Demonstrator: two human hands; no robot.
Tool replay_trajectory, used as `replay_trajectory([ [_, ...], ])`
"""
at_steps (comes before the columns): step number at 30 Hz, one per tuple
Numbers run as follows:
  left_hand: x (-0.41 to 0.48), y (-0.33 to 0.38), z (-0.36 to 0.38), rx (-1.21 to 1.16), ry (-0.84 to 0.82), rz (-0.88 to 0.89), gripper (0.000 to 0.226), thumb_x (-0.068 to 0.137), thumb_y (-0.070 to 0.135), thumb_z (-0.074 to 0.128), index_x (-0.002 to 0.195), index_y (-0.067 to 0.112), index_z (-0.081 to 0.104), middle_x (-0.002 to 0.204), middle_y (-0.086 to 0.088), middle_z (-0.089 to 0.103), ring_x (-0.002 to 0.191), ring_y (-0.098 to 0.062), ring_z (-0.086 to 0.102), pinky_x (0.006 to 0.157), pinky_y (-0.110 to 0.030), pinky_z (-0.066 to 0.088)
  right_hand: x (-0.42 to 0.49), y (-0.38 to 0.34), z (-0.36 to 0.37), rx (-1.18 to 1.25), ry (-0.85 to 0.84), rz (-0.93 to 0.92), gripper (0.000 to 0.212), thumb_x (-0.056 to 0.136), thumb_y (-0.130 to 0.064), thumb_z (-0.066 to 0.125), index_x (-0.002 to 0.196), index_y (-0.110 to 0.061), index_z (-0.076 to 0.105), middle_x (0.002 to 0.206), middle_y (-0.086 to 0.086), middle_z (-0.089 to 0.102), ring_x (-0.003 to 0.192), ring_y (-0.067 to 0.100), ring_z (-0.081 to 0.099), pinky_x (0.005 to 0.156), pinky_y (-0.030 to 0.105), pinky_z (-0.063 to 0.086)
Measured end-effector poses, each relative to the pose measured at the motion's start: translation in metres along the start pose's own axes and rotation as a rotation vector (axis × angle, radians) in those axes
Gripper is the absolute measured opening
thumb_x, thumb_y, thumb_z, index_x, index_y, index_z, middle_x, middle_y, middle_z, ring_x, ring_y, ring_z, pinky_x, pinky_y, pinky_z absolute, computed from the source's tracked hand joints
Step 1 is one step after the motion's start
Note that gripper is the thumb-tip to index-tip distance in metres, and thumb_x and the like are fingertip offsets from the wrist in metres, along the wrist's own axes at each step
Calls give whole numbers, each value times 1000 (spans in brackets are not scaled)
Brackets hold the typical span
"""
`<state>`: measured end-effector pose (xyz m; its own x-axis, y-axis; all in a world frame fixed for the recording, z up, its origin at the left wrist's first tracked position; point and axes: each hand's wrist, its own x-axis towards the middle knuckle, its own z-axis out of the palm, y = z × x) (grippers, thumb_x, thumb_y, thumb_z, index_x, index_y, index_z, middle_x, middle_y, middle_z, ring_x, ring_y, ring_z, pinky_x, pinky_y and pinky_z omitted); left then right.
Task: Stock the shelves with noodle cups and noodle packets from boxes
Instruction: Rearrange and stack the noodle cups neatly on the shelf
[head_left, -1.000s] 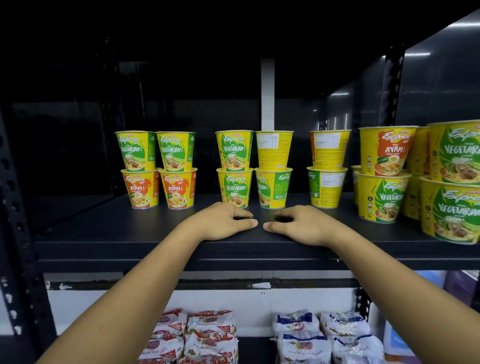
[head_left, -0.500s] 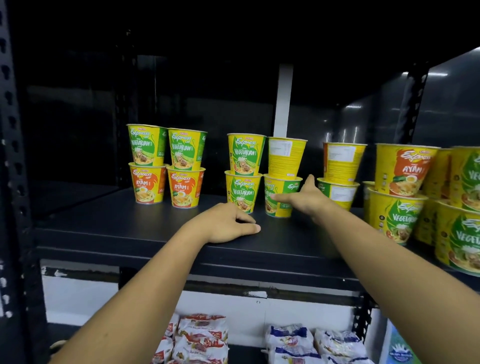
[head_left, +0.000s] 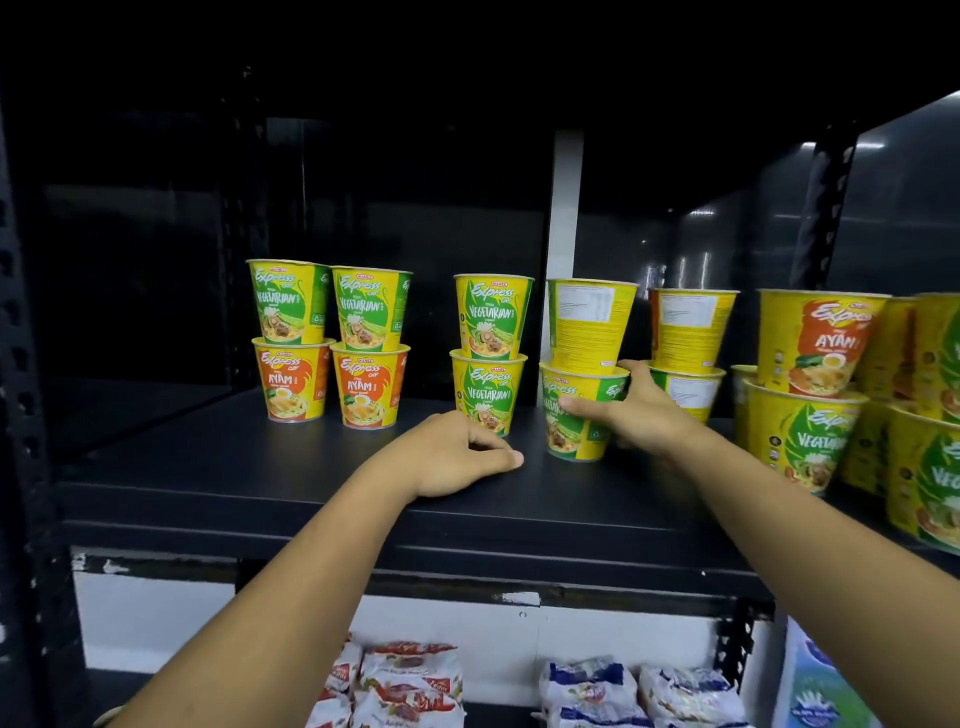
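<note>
Noodle cups (head_left: 291, 304) are stacked in pairs across the shelf (head_left: 234, 483); stocking is judged partly done. One lower cup (head_left: 571, 439) is grasped by the right hand (head_left: 641, 413); the left hand (head_left: 449, 457) is laid loose, holding nothing.

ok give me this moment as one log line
left hand rests on shelf | right hand grips bottom vegetarian cup | upper cup stacked on it
</note>
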<state>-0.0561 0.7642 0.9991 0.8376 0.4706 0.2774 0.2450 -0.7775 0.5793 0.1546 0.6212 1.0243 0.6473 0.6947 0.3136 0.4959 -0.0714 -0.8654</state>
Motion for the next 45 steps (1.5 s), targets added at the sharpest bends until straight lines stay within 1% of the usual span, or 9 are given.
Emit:
replay_trajectory([
  [3,0,1,0,-66,-6,-3,24,93,51,70,110,39,80,115,20,70,104,5,58,78,-12,41,-29,-5,-12,37,-127,-37,112,56,-57,91,149,-36,32,127,-10,66,114,16,64,100,50,53],
  [8,1,-2,0,-18,-10,22,23,96,45,69,115,38,78,124,18,70,117,-6,60,103,-32,48,-62,-7,-9,257,-359,-93,90,71,-31,89,146,-25,39,122,1,74,114,19,70,98,42,53],
  [13,1,-7,0,-13,-7,39,23,98,35,67,118,38,77,126,21,70,120,-5,59,110,-36,45,-73,5,-3,309,-354,-132,66,86,-25,78,143,-20,44,132,0,69,125,16,64,107,40,48],
  [17,0,-7,0,-72,70,12,21,97,33,69,116,34,79,124,18,71,118,-4,61,111,-34,45,-77,3,0,60,-324,-183,75,76,-47,83,141,-34,47,129,-20,67,117,-9,60,103,24,47],
  [20,-3,-6,0,-82,117,-4,21,98,35,68,116,33,78,125,17,71,119,-7,61,110,-37,45,-76,5,5,-126,-266,-220,88,66,-68,86,140,-44,46,128,-26,65,118,-8,58,104,28,45],
  [29,-6,26,-5,-669,576,59,17,105,32,56,107,30,73,105,2,76,96,-12,75,99,-46,57,-81,0,4,-136,-312,-199,63,81,-52,80,135,-43,48,127,-22,66,117,-6,58,106,30,44],
  [37,-3,70,-7,-531,363,150,77,80,66,75,147,34,51,129,12,68,116,-4,66,101,-35,54,-84,-2,4,-177,-299,-255,67,82,-59,77,135,-49,39,123,-29,61,110,-17,54,89,12,41],
  [41,0,83,-1,-487,326,184,64,77,51,86,133,37,59,121,14,72,106,-2,70,95,-36,59,-82,-1,4,-171,-304,-251,66,81,-60,78,134,-50,40,126,-27,63,112,-10,60,97,20,46],
  [45,6,85,2,-553,366,196,80,70,42,94,139,34,53,119,9,74,104,-7,72,94,-40,60,-81,1,3,-163,-311,-254,68,81,-59,79,136,-48,42,127,-26,64,113,-8,61,101,23,47],
])
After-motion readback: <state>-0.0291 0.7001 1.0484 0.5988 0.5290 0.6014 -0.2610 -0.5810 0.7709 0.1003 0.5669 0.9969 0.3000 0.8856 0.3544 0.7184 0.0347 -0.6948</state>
